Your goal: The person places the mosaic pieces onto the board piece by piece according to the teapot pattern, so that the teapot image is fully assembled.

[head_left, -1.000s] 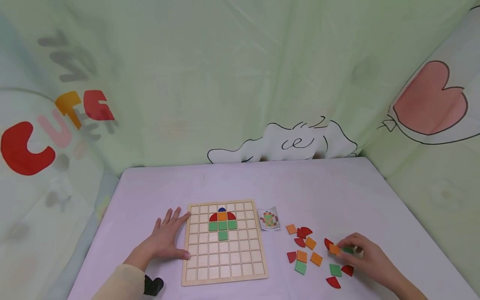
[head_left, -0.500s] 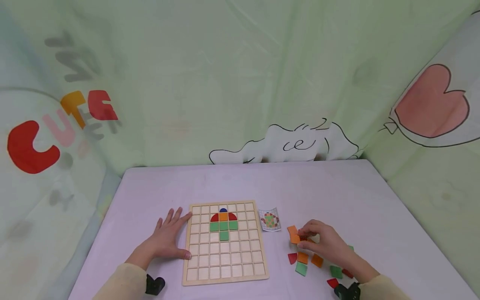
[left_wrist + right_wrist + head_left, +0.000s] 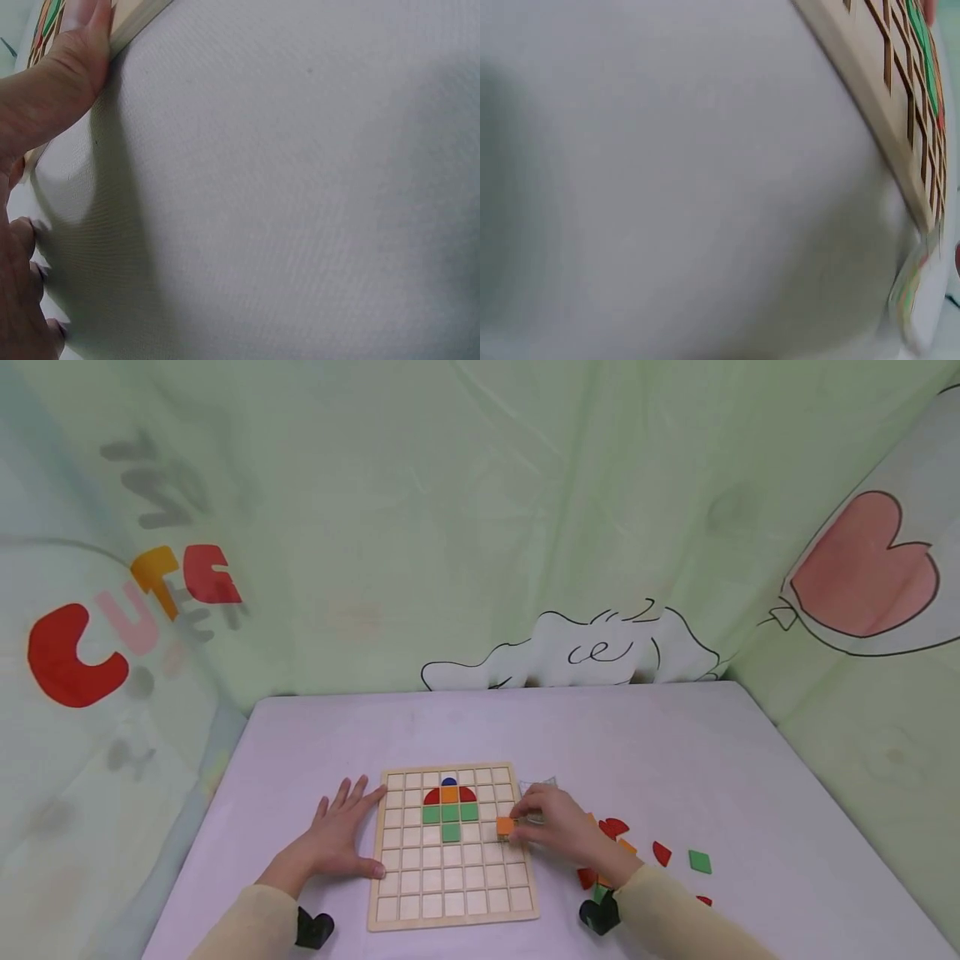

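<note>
- The right hand [image 3: 562,827] pinches an orange tile [image 3: 506,828] between thumb and fingertips; the tile is at the right side of the board [image 3: 453,925], and whether it touches the cells I cannot tell.
- The left hand [image 3: 341,837] grips nothing: its fingers are spread, with thumb and forefinger touching the board's left edge.
- Done: a blue piece [image 3: 448,782] sits at the top, an orange square [image 3: 449,794] below it between two red pieces [image 3: 431,797], then a row of three green squares [image 3: 450,813] and one more green square [image 3: 451,832] under the middle.
- Left: the work looks partway; most cells are bare, and loose pieces [image 3: 662,853] lie right of the board, some hidden by the arm.
- The patterned card [image 3: 922,300] lies just beside the board, mostly covered in the head view.
</note>
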Tool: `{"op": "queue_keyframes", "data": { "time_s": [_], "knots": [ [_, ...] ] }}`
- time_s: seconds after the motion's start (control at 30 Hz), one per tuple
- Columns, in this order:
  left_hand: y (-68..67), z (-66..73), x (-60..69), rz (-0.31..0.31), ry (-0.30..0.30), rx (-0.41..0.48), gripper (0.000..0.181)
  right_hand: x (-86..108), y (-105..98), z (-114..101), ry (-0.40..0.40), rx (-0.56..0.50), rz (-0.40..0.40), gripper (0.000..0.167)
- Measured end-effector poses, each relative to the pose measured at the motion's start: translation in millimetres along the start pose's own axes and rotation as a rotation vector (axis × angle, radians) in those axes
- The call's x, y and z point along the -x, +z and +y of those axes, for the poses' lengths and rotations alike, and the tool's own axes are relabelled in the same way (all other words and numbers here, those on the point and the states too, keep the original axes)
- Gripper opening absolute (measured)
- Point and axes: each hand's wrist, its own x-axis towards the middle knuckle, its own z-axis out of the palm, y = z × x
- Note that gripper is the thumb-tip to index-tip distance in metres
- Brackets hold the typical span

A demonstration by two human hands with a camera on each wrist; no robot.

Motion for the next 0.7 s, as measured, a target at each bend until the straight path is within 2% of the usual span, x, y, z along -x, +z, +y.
{"op": "queue_keyframes", "data": {
  "time_s": [0.2,0.47,0.7],
  "knots": [
    [2.5,-2.7,-1.0,0.005,-0.01,-0.03,0.125,-18.9,18,-18,-0.001,0.038,-0.012,0.02],
    [2.6,-2.8,-0.4,0.003,-0.019,-0.029,0.125,-34.4,33,-40,-0.047,0.028,-0.072,0.019],
    [4.9,-5.0,-1.8,0.001,-0.032,-0.041,0.125,-46.5,47,-55,-0.05,0.069,-0.094,0.021]
  ]
}}
